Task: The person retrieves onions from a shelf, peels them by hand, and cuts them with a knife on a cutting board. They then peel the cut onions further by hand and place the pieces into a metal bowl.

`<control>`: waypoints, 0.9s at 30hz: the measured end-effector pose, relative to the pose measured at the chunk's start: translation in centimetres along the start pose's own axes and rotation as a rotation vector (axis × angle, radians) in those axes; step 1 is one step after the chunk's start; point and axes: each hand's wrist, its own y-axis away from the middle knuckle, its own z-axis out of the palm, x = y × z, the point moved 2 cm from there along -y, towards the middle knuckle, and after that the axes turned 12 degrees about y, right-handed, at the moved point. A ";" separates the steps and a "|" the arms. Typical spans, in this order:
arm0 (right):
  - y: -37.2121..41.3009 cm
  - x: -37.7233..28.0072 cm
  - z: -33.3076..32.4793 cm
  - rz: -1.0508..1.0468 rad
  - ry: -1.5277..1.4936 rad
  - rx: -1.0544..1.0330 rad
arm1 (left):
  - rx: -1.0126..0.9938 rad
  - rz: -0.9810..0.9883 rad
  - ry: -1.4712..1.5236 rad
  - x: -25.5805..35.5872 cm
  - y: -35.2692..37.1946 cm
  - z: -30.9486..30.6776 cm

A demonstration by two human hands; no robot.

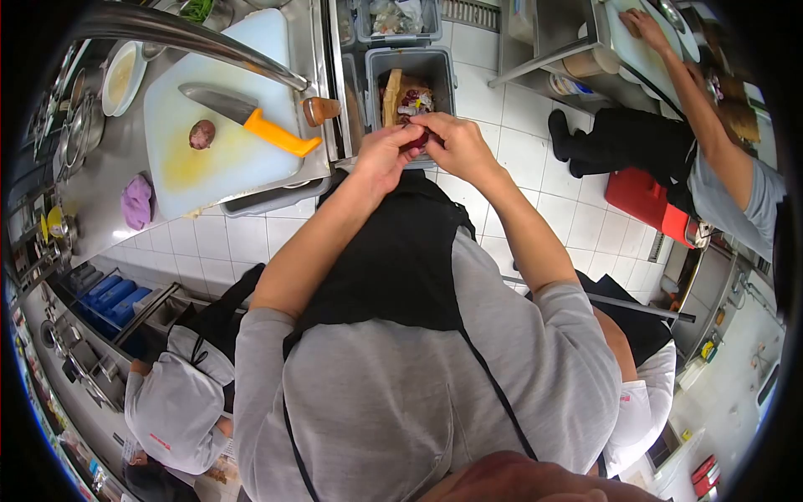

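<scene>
Both hands meet over a grey waste bin (452,84). The fingers of my left hand (387,151) and my right hand (457,146) close around a small dark red, onion-like vegetable (414,143), mostly covered by the fingers. Reddish scraps (416,99) and a piece of cardboard (391,98) lie inside the bin. Left of my hands, a chef's knife (280,134) with an orange handle rests on a white cutting board (251,171). Near its blade sits a round, brownish-red vegetable (202,134). Yellow stains mark the board around it.
A purple cloth (136,202) and a white bowl (123,78) are on the left counter. A metal bar (192,50) crosses above the board. Behind the bin stands another grey bin (400,38). One co-worker (732,188) works at the right; others stand behind me.
</scene>
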 end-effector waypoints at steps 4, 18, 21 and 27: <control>-0.1 0.1 0.2 0.031 0.028 -0.060 | 0.007 -0.019 -0.147 -0.2 -0.1 -0.8; 0.8 -0.3 0.6 0.044 0.000 0.123 | -0.013 -0.039 -0.062 0.8 0.6 1.1; 0.9 0.6 0.4 -0.081 0.010 0.007 | -0.048 -0.164 -0.266 1.7 -0.1 0.1; 0.8 0.7 0.6 0.014 0.102 0.012 | -0.107 -0.090 -0.328 1.8 -0.4 0.8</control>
